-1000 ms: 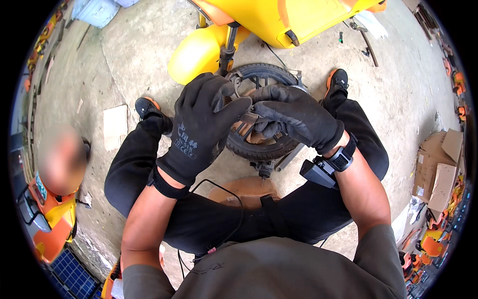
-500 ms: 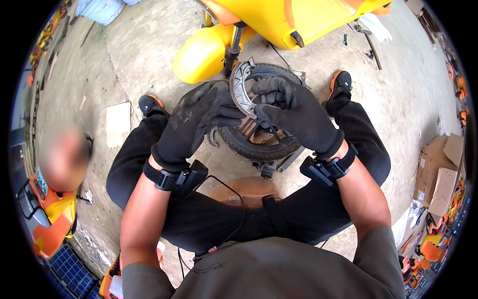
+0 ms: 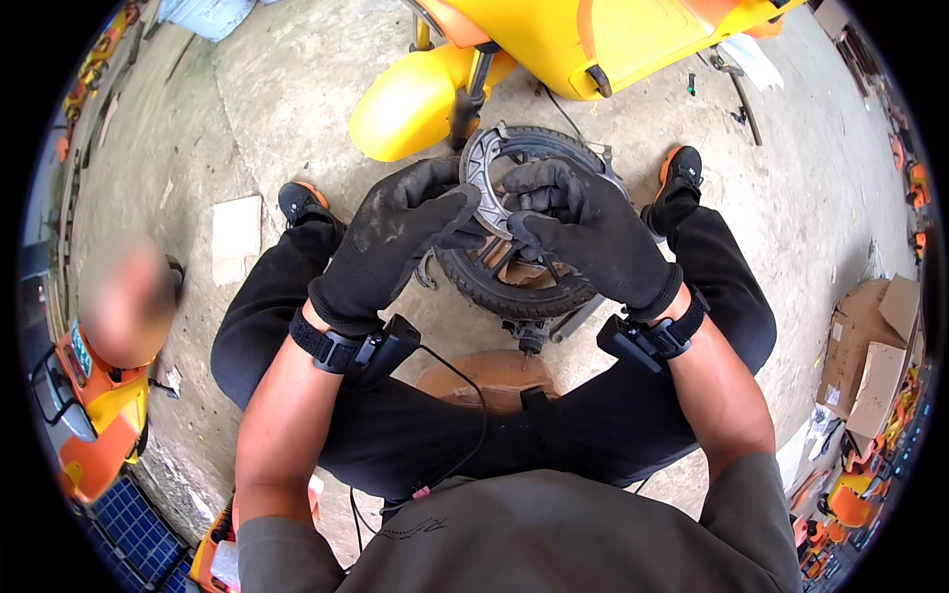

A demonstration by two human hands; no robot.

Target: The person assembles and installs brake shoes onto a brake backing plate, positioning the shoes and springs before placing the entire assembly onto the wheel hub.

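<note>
A curved grey metal brake shoe (image 3: 478, 174) is held up between my two black-gloved hands, above a wheel. My left hand (image 3: 395, 227) is closed along its outer left edge, the thumb against the shoe and the other fingers partly hidden. At its lower end, my right hand (image 3: 598, 222) pinches it with the thumb, the fingers curled inside the arc. Beneath both hands lies the wheel with a black tyre (image 3: 484, 294), its hub mostly covered by the hands. Another curved metal piece (image 3: 425, 273) shows beside the tyre, below my left hand.
A yellow scooter body (image 3: 613, 40) with a front mudguard (image 3: 400, 109) stands just ahead. Flat cardboard (image 3: 235, 240) lies on the concrete to the left, and a cardboard box (image 3: 865, 346) sits at the right. A person with a blurred head (image 3: 129, 296) is at the far left.
My left hand has shifted slightly right, its thumb now up against the brake shoe's edge. The shoe has barely moved; my right hand keeps its pinch.
</note>
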